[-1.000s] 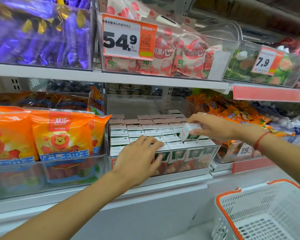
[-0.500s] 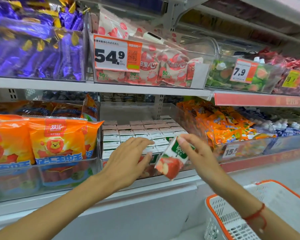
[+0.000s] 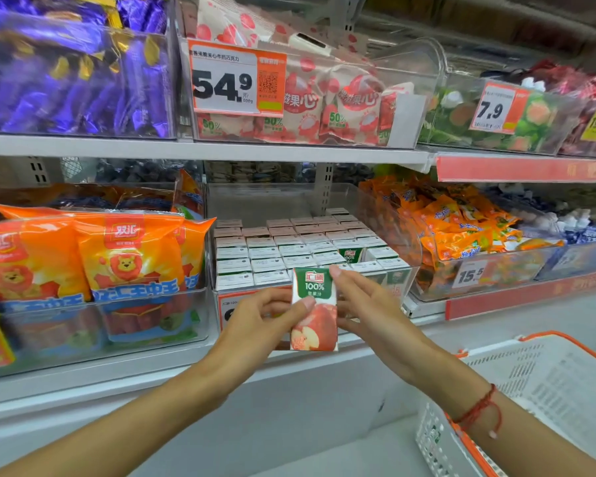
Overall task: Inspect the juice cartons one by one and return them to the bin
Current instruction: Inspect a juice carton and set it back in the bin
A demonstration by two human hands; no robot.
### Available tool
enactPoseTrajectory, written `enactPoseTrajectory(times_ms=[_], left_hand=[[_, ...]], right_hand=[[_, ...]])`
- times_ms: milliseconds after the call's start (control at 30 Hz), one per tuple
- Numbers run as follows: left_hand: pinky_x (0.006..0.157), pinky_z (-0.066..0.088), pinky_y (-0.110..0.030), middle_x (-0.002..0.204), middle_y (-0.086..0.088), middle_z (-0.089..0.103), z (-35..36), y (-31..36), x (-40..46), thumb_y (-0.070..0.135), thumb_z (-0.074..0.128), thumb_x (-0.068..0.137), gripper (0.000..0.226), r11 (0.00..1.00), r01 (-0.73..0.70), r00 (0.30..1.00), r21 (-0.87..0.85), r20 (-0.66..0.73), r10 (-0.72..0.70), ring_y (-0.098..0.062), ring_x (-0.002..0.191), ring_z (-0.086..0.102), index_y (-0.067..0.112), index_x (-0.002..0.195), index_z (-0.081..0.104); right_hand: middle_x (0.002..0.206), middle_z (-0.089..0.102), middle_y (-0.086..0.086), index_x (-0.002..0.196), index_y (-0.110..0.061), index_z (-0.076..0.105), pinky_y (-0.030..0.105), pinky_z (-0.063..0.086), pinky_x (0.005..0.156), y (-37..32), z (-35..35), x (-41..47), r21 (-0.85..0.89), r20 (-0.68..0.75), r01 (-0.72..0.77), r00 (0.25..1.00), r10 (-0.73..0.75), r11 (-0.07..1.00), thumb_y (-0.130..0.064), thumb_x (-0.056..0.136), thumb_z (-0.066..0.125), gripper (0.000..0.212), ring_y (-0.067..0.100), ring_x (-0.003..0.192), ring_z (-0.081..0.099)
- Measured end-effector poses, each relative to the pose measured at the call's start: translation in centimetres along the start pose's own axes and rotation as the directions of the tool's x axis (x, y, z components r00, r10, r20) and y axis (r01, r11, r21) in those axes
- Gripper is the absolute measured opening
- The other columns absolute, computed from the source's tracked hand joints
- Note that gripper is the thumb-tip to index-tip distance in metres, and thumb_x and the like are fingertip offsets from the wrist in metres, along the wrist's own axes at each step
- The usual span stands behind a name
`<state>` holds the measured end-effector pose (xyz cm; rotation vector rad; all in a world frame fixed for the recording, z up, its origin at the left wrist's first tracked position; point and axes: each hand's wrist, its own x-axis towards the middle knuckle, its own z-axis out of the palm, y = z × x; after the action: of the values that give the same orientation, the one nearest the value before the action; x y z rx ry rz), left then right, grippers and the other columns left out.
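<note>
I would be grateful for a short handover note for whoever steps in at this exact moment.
Left hand: grips the left edge of the apple juice carton, thumb on its front.
Right hand: holds the carton's right side, a fingertip at its top corner.
The carton is upright, front facing you, held in front of the clear bin on the middle shelf.
The other cartons stand packed in rows in the bin; one gap shows in the right part, exposing a green carton face.
Done: one carton out, being looked over.
Left: return it to the gap, then check the others one by one.
</note>
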<state>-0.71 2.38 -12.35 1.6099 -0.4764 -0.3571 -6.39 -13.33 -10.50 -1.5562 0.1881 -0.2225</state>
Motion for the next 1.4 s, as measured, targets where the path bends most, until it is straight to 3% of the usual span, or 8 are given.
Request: enactPoseTrajectory(times_ms=[167,367,600,833,967,1067,1233,1400], left_hand=[[0.075,0.052,-0.019,0.092,0.013,0.076,-0.3,0.0,0.2,0.047,0.062,0.085,0.029,0.995,0.057,0.998,-0.084,0.012,-0.056,-0.004,0.086,0.072,0.027,0.105,0.068],[0.068,0.057,-0.018,0.092,0.004,0.077,-0.1,-0.2,0.2,0.041,0.062,0.089,0.032,0.987,0.035,0.997,-0.16,-0.058,-0.045,-0.01,0.085,0.074,0.018,0.112,0.067],[0.068,0.057,-0.017,0.099,-0.002,0.076,0.1,-0.4,0.4,0.04,0.062,0.089,0.036,0.984,-0.005,0.993,-0.18,-0.116,-0.016,-0.012,0.086,0.074,0.015,0.114,0.066],[0.059,0.05,-0.009,0.099,0.008,0.073,0.6,-1.1,0.2,0.039,0.065,0.087,0.018,0.996,-0.015,0.991,-0.088,-0.135,0.003,0.0,0.084,0.071,0.029,0.102,0.065],[0.072,0.056,-0.019,0.095,0.011,0.076,0.3,-1.0,0.2,0.035,0.06,0.092,0.019,1.0,-0.016,0.995,-0.014,-0.097,0.015,-0.006,0.09,0.072,0.028,0.106,0.071],[0.071,0.057,-0.019,0.094,0.013,0.076,0.2,-1.1,0.1,0.034,0.063,0.09,0.014,0.999,-0.04,0.994,0.035,-0.104,0.044,-0.002,0.09,0.071,0.033,0.099,0.074],[0.068,0.056,-0.013,0.086,0.025,0.073,0.6,-0.7,-0.1,0.059,0.068,0.065,0.028,0.999,-0.05,0.993,0.015,-0.103,0.052,0.009,0.083,0.068,0.041,0.086,0.072],[0.075,0.057,-0.018,0.092,0.009,0.077,-0.5,-0.7,0.5,0.055,0.069,0.065,0.04,1.0,-0.004,0.999,-0.022,-0.054,0.003,-0.005,0.088,0.072,0.03,0.096,0.072]], right_hand=[[0.095,0.076,-0.002,0.109,-0.026,0.068,0.016,0.054,0.065,0.0,-0.6,-0.3,-0.102,0.048,0.002,0.999,0.003,0.995,-0.046,0.095,0.051,0.03,0.011,0.086,0.072],[0.105,0.074,-0.001,0.119,-0.024,0.066,0.026,0.057,0.086,0.4,-1.4,-0.3,-0.156,0.116,-0.029,0.992,0.047,0.987,-0.036,0.091,0.062,0.031,0.014,0.1,0.069],[0.107,0.074,0.002,0.114,-0.024,0.069,0.027,0.057,0.086,0.7,-1.9,-0.5,-0.089,0.169,-0.036,0.984,0.051,0.995,-0.028,0.073,0.077,0.043,0.014,0.102,0.069],[0.096,0.076,0.003,0.11,-0.018,0.065,0.029,0.057,0.086,1.7,-1.8,-0.4,-0.105,0.128,-0.075,0.988,0.088,0.992,-0.02,0.079,0.076,0.033,0.017,0.095,0.071],[0.084,0.075,-0.004,0.103,-0.024,0.067,0.023,0.055,0.077,1.5,-1.3,-0.9,-0.182,0.03,-0.002,1.0,0.008,0.983,-0.026,0.074,0.081,0.032,0.01,0.082,0.072],[0.08,0.072,-0.014,0.096,-0.029,0.067,0.015,0.051,0.064,1.6,-0.7,-1.5,-0.316,-0.079,0.092,0.989,-0.123,0.944,-0.03,0.067,0.086,0.035,0.004,0.071,0.068],[0.079,0.067,-0.024,0.091,-0.035,0.065,0.015,0.05,0.063,1.9,0.4,-2.0,-0.517,-0.059,0.282,0.93,-0.362,0.808,-0.037,0.06,0.087,0.038,0.001,0.07,0.062],[0.086,0.073,-0.007,0.093,-0.031,0.073,0.017,0.054,0.075,0.9,-1.0,-1.2,-0.258,0.072,0.119,0.992,-0.104,0.959,-0.043,0.066,0.077,0.03,0.007,0.083,0.07]])
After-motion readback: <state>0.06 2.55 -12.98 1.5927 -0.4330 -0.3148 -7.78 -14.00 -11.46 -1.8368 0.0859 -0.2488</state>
